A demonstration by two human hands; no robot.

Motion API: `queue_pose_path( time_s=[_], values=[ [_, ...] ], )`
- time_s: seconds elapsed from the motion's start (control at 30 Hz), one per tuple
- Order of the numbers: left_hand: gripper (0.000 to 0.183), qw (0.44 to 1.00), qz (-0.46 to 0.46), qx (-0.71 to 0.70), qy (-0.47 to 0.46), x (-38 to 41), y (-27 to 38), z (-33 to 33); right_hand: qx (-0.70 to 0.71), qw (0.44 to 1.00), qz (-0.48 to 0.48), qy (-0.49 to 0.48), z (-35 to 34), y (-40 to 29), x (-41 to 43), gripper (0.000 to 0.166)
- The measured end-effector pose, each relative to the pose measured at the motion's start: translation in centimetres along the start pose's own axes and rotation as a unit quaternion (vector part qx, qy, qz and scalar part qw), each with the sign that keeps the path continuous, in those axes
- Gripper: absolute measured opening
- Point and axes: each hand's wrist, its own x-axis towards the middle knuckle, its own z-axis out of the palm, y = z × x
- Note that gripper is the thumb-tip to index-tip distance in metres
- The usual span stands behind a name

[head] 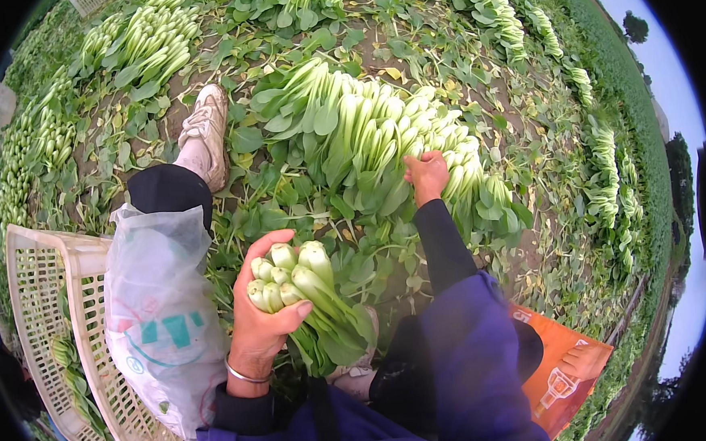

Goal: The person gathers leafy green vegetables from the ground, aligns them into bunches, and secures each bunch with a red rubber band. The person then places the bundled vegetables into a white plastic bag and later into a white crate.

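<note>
My left hand [262,323] is wrapped around a bunch of bok choy [309,290]. Its pale cut bases face up and its green leaves hang down towards my lap. A metal bangle circles that wrist. Ahead and to the right, my right hand [428,174] reaches onto a long pile of bok choy [377,116] lying on the ground. The fingers are curled at the pale stalks; whether they grip one is hidden behind the hand.
A cream plastic crate [97,351] holding greens stands at my left, beside a printed white plastic bag [159,317] over my leg. An orange printed bag [559,365] lies at my right. More bok choy heaps [157,41] and trimmed leaves cover the soil around my shoe [209,129].
</note>
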Motion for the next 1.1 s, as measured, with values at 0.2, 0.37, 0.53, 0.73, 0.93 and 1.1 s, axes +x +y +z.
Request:
queue_pose_path(
  time_s=[0.2, 0.37, 0.53, 0.73, 0.93, 1.1],
  values=[
    [0.078, 1.0, 0.01, -0.002, 0.008, -0.2, 0.2, -0.3, 0.052, 0.998, 0.012, -0.037, 0.4, -0.6, -0.4, 0.037],
    [0.075, 0.999, 0.025, 0.018, 0.017, -0.2, 0.0, 0.0, 0.047, 0.994, -0.012, -0.102, -1.3, 0.0, 0.5, 0.043],
    [0.071, 0.995, 0.06, 0.067, 0.033, -0.5, 0.2, 0.2, 0.008, 0.978, -0.059, -0.2, -6.6, -5.0, 0.3, 0.041],
    [0.069, 0.971, 0.149, 0.187, 0.021, -1.0, 0.3, 0.6, -0.231, 0.889, -0.293, -0.265, -11.7, -15.5, -8.7, 0.058],
    [0.069, 0.953, 0.177, 0.245, -0.014, -2.9, 1.7, 1.2, -0.113, 0.843, -0.276, -0.447, -10.6, -15.5, -21.9, 0.053],
    [0.069, 0.951, 0.206, 0.229, -0.02, -3.7, 2.1, 1.1, -0.033, 0.851, -0.164, -0.498, -11.1, -16.6, -24.5, 0.053]
  ],
)
